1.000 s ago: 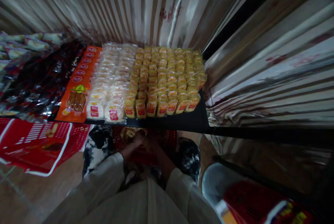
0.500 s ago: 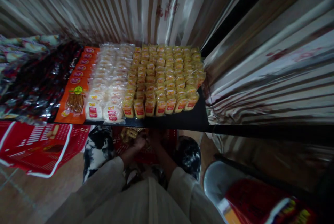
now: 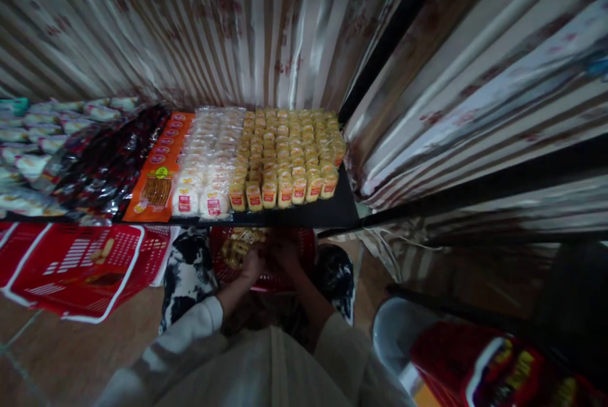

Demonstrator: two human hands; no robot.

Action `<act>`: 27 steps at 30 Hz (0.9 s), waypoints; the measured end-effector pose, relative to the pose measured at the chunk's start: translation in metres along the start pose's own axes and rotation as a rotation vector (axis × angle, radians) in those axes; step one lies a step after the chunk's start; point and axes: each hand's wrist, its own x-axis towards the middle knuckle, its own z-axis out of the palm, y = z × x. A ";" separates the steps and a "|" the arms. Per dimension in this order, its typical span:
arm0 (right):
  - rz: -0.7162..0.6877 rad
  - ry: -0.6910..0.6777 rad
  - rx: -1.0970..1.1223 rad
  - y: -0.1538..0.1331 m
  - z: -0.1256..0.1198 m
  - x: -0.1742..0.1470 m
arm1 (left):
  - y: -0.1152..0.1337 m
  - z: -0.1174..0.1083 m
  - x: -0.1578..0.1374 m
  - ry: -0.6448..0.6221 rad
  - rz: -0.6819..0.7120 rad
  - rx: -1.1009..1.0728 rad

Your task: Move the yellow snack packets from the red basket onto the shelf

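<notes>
My left hand is low in a red basket between my knees, just below the shelf's front edge. Its fingers look curled, but what they hold is too dark to make out. Close beside it on the right is my right hand, in deep shadow with its fingers hidden. Small yellow-wrapped packs lie in the basket's left part, next to my left hand. Above, on the black shelf, stand rows of small yellow snack packs with red labels.
Left of the yellow rows are white round packs, orange bags and dark shiny packets. Another red basket with white handles stands at lower left. A grey bucket and a red bag are at lower right. Striped curtains hang behind.
My view has shifted, so the shelf goods look slightly smaller and more of the left packets shows. Both hands remain in the basket, with more of its rim visible.
</notes>
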 end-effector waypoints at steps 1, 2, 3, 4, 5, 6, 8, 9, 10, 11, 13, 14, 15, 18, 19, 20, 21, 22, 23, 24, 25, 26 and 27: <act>-0.034 -0.015 -0.023 -0.002 -0.007 -0.003 | 0.002 -0.003 -0.005 0.039 -0.020 0.009; -0.071 -0.033 -0.049 -0.005 -0.015 -0.006 | 0.003 -0.006 -0.010 0.081 -0.023 0.020; -0.112 -0.050 -0.075 -0.008 -0.022 -0.010 | 0.004 -0.008 -0.015 0.114 -0.001 0.029; -0.156 -0.067 -0.101 -0.012 -0.030 -0.014 | 0.004 -0.011 -0.019 0.128 0.047 0.033; -0.200 -0.083 -0.126 -0.016 -0.038 -0.017 | 0.004 -0.014 -0.023 0.116 0.114 0.033; -0.244 -0.097 -0.150 -0.020 -0.046 -0.021 | 0.004 -0.016 -0.026 0.082 0.192 0.032; -0.321 -0.119 -0.197 -0.029 -0.060 -0.029 | 0.006 -0.021 -0.031 -0.005 0.322 0.028; -0.352 -0.124 -0.217 -0.034 -0.066 -0.032 | 0.007 -0.024 -0.033 -0.033 0.357 0.029; -0.378 -0.124 -0.234 -0.037 -0.073 -0.036 | 0.010 -0.026 -0.036 -0.046 0.377 0.031; -0.400 -0.116 -0.249 -0.041 -0.078 -0.039 | 0.013 -0.030 -0.039 -0.053 0.392 0.032; -0.445 -0.077 -0.260 -0.047 -0.087 -0.045 | 0.020 -0.036 -0.044 -0.067 0.415 0.016; -0.465 -0.041 -0.246 -0.048 -0.091 -0.049 | 0.024 -0.040 -0.047 -0.072 0.422 -0.006; -0.482 0.009 -0.218 -0.050 -0.093 -0.052 | 0.027 -0.042 -0.050 -0.065 0.423 -0.042; -0.470 0.213 -0.089 -0.052 -0.098 -0.063 | 0.037 -0.048 -0.053 -0.001 0.391 -0.233; -0.440 0.287 -0.048 -0.051 -0.098 -0.066 | 0.041 -0.049 -0.053 0.007 0.375 -0.316; -0.402 0.353 -0.013 -0.051 -0.098 -0.068 | 0.044 -0.050 -0.053 -0.003 0.360 -0.402; -0.358 0.407 0.024 -0.050 -0.097 -0.070 | 0.049 -0.050 -0.052 -0.026 0.347 -0.486; -0.316 0.441 0.067 -0.049 -0.096 -0.072 | 0.053 -0.049 -0.051 -0.053 0.339 -0.559; -0.282 0.447 0.122 -0.048 -0.095 -0.073 | 0.058 -0.049 -0.050 -0.077 0.336 -0.618; -0.260 0.429 0.185 -0.046 -0.094 -0.073 | 0.062 -0.048 -0.049 -0.095 0.340 -0.663; -0.250 0.397 0.251 -0.045 -0.094 -0.073 | 0.067 -0.046 -0.049 -0.102 0.349 -0.694; -0.253 0.355 0.316 -0.044 -0.093 -0.072 | 0.071 -0.045 -0.048 -0.105 0.357 -0.709; -0.261 0.316 0.375 -0.042 -0.093 -0.072 | 0.075 -0.044 -0.047 -0.108 0.361 -0.712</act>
